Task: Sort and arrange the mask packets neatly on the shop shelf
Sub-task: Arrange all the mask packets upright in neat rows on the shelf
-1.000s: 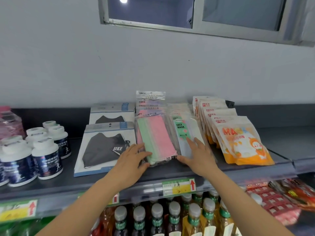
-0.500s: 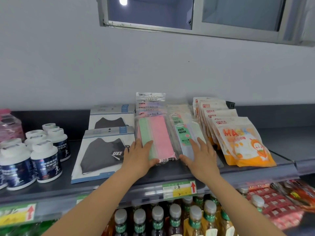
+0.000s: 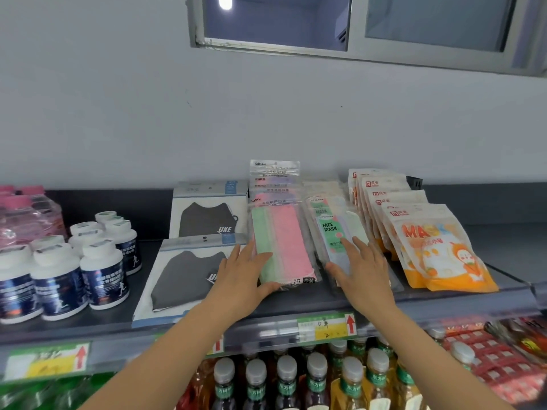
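Along the bare front of the shelf [image 3: 296,301], left hand [image 3: 239,279] lies flat on the pink-green packet [image 3: 284,241], at its left edge; right hand [image 3: 365,272], fingers straight, presses the neighbouring FACE MASK packet [image 3: 330,229].

I note centre frame: striped packet [image 3: 279,247], mint green beside pink. Just right, labelled packet [image 3: 331,232]: green label, pale lilac. Right side, pouches [image 3: 438,255]: orange and white, cartoon print. Left centre, cards [image 3: 189,276]: charcoal masks, white-blue borders. Far left, bottles [image 3: 103,279]: navy, white caps.

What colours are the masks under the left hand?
Clear mask packet: green and pink; head view.
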A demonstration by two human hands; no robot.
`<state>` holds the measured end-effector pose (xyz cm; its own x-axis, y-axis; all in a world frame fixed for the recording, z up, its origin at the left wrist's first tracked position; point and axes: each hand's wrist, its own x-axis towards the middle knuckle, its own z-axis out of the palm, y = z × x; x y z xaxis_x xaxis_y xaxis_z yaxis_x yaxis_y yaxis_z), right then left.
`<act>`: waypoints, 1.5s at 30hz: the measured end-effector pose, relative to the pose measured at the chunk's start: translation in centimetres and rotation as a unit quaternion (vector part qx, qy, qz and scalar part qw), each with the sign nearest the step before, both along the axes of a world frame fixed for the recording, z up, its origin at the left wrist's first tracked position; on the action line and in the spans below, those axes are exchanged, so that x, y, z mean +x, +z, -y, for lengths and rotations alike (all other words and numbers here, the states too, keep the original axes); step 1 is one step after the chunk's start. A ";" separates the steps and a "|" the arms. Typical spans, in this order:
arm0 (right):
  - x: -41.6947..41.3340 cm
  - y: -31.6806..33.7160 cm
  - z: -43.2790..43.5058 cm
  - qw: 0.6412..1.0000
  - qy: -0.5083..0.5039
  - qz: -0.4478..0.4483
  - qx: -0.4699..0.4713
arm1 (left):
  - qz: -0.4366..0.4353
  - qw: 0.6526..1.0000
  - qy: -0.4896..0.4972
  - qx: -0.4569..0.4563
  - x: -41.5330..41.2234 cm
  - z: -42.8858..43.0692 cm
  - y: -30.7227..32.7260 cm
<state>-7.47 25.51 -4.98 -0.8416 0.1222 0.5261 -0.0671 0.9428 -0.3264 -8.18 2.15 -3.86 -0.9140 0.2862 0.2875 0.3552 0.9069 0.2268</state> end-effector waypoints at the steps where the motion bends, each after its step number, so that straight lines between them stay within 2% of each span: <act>1: 0.3 0.3 0.4 1.000 0.012 -0.011 -0.008 | -0.008 1.000 0.008 -0.011 0.2 0.2 0.0; 5: 2.2 1.6 3.6 0.988 0.135 -0.070 0.003 | -0.049 0.997 0.061 -0.027 1.8 2.3 -0.5; 7: 3.1 2.0 6.0 0.976 0.207 -0.066 0.017 | -0.028 0.994 0.100 -0.032 2.8 4.4 -0.7; 10: 3.7 1.8 9.2 0.963 0.269 -0.017 -0.013 | 0.063 0.983 0.167 -0.035 4.0 7.9 -0.6; 13: 3.6 1.4 12.4 0.948 0.317 0.027 0.003 | 0.140 0.974 0.175 0.007 4.0 10.2 -0.1; 16: 2.5 1.8 15.3 0.924 0.363 0.098 0.075 | 0.153 0.976 0.146 0.040 3.4 11.1 0.7; 20: 0.8 4.0 17.5 0.892 0.395 0.198 0.097 | 0.138 0.980 0.125 0.067 2.3 11.8 1.3; 23: -0.5 4.5 18.3 0.882 0.394 0.211 0.150 | 0.116 0.978 0.155 0.075 1.2 12.6 1.5; 26: -1.9 4.1 18.7 0.866 0.364 0.217 0.265 | 0.084 0.977 0.185 0.061 -0.4 12.7 1.3; 30: -4.4 3.8 18.7 0.870 0.297 0.147 0.364 | 0.062 0.978 0.196 0.041 -3.2 12.0 1.0; 36: -7.6 3.4 19.2 0.891 0.233 0.087 0.380 | 0.072 0.984 0.159 0.034 -7.8 11.9 1.3; 40: -8.6 3.4 19.6 0.898 0.194 0.062 0.389 | 0.042 0.985 0.162 0.028 -9.5 11.8 0.7; 45: -8.6 3.8 19.9 0.897 0.193 0.030 0.397 | 0.003 0.985 0.171 0.016 -9.7 10.8 0.7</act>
